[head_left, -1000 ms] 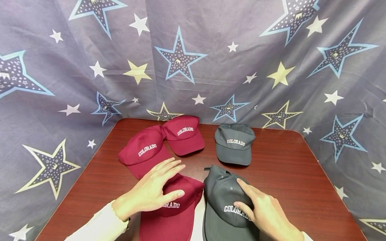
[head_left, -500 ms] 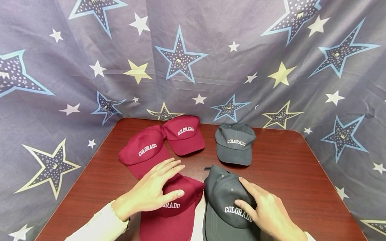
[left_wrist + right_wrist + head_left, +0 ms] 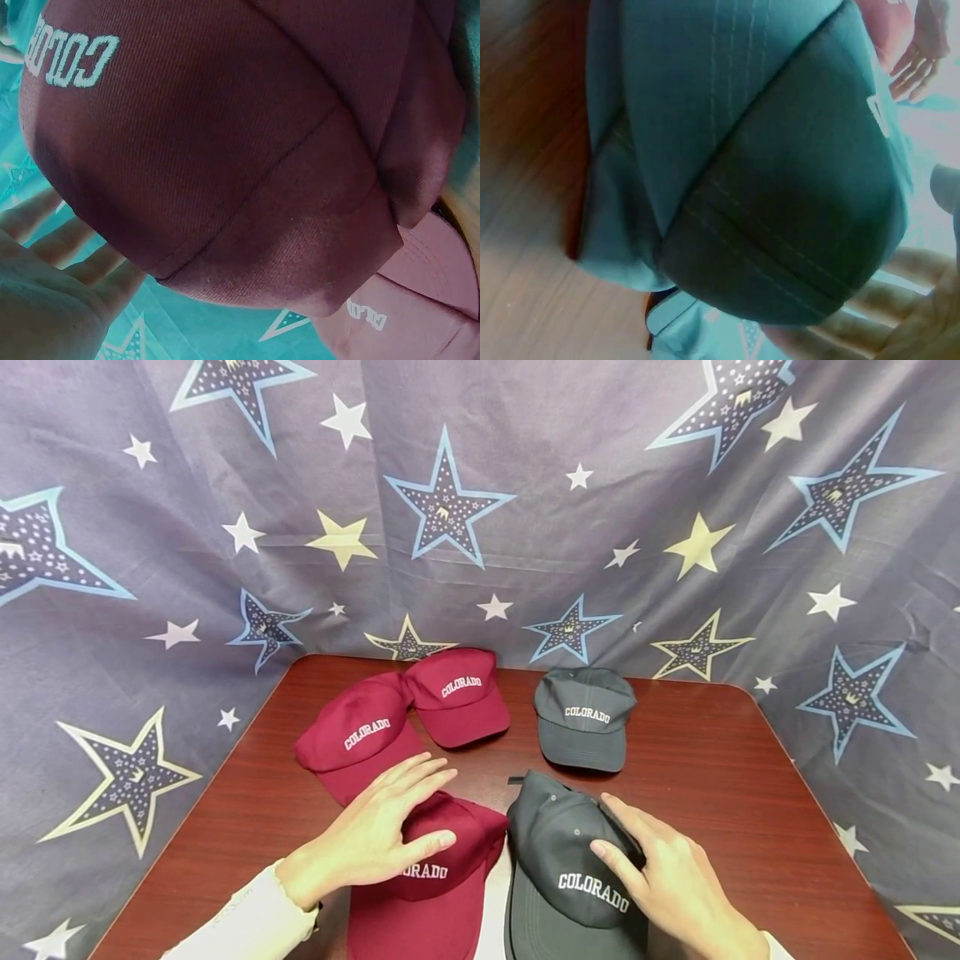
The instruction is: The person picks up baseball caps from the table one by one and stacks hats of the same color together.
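Note:
In the head view, a maroon cap (image 3: 420,922) lettered COLORADO sits at the front of the table, brim toward me. My left hand (image 3: 378,827) lies over its crown's left side with straight fingers and thumb; the left wrist view shows the fingers right at the crown's edge. Beside it on the right is a dark grey cap (image 3: 551,835) with the same white lettering. My right hand (image 3: 675,872) is at that crown's right side, thumb and fingers extended. In the right wrist view its fingers (image 3: 870,307) reach partly behind the crown.
Farther back on the brown wooden table (image 3: 712,760) are two maroon caps, one at the left (image 3: 356,718) and one behind it (image 3: 457,685). Another grey cap (image 3: 585,689) sits at the back right. A grey curtain (image 3: 525,435) printed with stars surrounds the table's back and sides.
My right hand has shifted slightly to the right along the grey cap, uncovering the end of its lettering. The left hand and the caps stay nearly where they were.

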Available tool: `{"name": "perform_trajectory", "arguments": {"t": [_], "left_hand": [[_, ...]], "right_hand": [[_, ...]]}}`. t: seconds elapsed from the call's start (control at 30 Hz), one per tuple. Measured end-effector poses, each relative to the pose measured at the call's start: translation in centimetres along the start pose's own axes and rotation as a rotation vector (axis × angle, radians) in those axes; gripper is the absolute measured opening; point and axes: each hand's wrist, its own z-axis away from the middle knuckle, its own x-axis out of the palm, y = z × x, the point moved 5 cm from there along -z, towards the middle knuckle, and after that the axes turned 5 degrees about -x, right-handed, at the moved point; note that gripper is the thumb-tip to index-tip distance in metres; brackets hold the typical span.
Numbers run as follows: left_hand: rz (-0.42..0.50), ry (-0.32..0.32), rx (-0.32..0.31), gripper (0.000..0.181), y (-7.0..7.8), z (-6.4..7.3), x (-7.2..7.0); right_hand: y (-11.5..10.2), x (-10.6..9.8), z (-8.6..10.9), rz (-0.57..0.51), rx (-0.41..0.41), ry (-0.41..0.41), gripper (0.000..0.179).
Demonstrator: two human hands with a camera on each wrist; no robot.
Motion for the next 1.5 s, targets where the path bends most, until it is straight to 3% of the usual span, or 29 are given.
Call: {"name": "perform_trajectory", "arguments": {"t": [0.47, 0.83, 1.03, 1.5], "left_hand": [[0.004, 0.007, -0.012, 0.073, -0.4, 0.1, -0.1], [0.0, 0.07, -0.052, 0.071, -2.6, -0.2, -0.8], [0.016, 0.077, -0.118, 0.068, -4.1, -0.3, -1.1], [0.01, 0.125, -0.173, 0.065, -7.1, -0.7, -2.5]], "right_hand": [[0.8, -0.5, -0.2, -0.034, 0.078, -0.003, 0.057], [1.1, -0.7, 0.0, -0.04, 0.113, -0.016, 0.058], [1.3, -0.8, 0.0, -0.047, 0.081, 0.011, 0.059], [1.3, -1.3, -0.8, -0.08, -0.09, 0.064, 0.068]]}}
